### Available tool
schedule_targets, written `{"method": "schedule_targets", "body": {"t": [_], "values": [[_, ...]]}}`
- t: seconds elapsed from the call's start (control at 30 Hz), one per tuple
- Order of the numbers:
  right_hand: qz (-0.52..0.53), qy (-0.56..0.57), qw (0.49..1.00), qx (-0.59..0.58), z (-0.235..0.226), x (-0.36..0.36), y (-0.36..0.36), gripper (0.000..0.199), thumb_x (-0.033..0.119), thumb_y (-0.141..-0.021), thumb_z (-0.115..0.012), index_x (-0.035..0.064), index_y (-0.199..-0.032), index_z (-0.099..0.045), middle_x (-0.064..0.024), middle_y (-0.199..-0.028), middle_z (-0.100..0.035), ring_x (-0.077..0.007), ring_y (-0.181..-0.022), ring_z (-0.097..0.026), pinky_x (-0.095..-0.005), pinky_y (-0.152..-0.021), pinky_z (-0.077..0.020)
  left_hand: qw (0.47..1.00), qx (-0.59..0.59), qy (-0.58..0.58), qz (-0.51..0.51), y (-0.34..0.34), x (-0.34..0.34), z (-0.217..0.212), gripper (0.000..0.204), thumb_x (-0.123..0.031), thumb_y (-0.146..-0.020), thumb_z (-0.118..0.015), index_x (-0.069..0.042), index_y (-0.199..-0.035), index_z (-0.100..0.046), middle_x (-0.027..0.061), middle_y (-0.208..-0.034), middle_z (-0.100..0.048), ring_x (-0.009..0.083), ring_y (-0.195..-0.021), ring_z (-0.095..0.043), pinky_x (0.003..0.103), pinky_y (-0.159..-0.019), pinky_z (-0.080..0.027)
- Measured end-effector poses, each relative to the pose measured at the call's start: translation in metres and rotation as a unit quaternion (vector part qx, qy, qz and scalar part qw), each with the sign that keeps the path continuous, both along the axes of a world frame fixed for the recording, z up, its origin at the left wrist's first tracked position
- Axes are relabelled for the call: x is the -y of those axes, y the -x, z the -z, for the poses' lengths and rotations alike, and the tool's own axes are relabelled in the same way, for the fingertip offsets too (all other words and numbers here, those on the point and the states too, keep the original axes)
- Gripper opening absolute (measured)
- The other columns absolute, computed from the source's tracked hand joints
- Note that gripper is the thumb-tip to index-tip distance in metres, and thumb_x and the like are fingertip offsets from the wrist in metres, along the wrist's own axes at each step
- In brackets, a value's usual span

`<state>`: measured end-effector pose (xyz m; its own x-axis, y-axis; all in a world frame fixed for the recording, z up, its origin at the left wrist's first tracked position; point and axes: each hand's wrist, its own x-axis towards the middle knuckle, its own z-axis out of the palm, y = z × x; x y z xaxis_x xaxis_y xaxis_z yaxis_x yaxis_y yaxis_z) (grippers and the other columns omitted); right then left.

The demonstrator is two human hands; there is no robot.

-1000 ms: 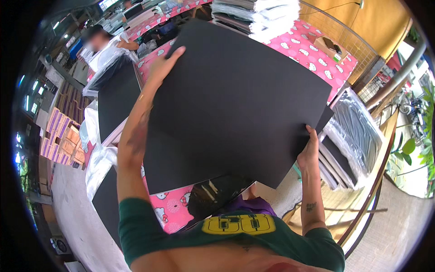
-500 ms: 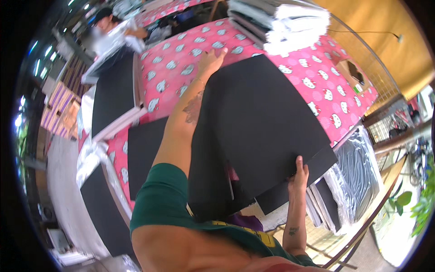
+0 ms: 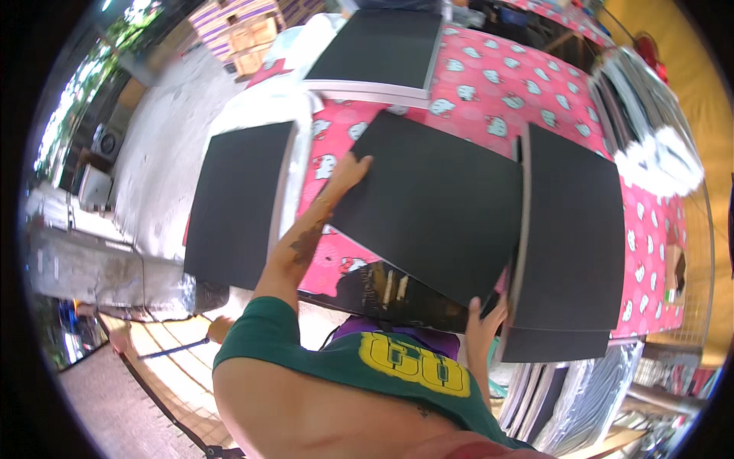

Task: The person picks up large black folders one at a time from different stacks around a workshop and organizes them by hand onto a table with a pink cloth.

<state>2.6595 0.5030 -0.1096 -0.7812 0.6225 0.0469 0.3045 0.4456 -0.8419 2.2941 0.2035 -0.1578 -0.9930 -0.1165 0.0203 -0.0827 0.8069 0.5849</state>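
A flat black board lies tilted across the middle of the table. My left hand grips its left edge, thumb on top and the other fingers partly hidden. At its near right corner, my right hand holds on with the thumb up, close to the side of another black board stack. That stack stands to the right, and its lowest board juts out toward me. A dark, worn patch shows below the near edge of the held board.
A pink patterned tablecloth covers the table. Black-topped boards sit at the far side, and more at the left. Plastic-wrapped bundles rest at the far right. Below the near right edge stand wrapped boards.
The view has swung left. My left hand has left the far side of the right-hand boards and now grips the middle board's left edge. My right hand has shifted to that board's near corner.
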Motion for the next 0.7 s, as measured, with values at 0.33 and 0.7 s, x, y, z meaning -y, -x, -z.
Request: {"method": "schedule_targets", "body": {"t": [0.33, 0.7], "values": [[0.052, 0.387, 0.919, -0.044, -0.015, -0.028, 0.05, 0.042, 0.017, -0.094, -0.058, -0.0072, -0.127, -0.051, -0.0162, -0.114, -0.062, -0.0204, -0.103, -0.06, -0.0309, -0.091, -0.0472, 0.99, 0.031, 0.136, 0.038, 0.001, 0.008, -0.014, 0.068, -0.056, -0.08, -0.062, 0.0, -0.118, -0.062, 0.0279, -0.121, -0.057, 0.043, -0.113, -0.057, 0.052, -0.093, -0.045], [-0.038, 0.366, 0.93, 0.014, -0.006, 0.001, 0.016, 0.043, 0.017, -0.093, -0.058, 0.0018, -0.132, -0.047, -0.0094, -0.118, -0.057, -0.0172, -0.106, -0.056, -0.0303, -0.088, -0.0471, 0.989, -0.03, -0.04, 0.141, -0.023, 0.121, -0.176, 0.062, -0.045, -0.08, -0.063, 0.008, -0.111, -0.062, 0.0284, -0.107, -0.065, 0.0386, -0.104, -0.063, 0.044, -0.089, -0.047]]}}
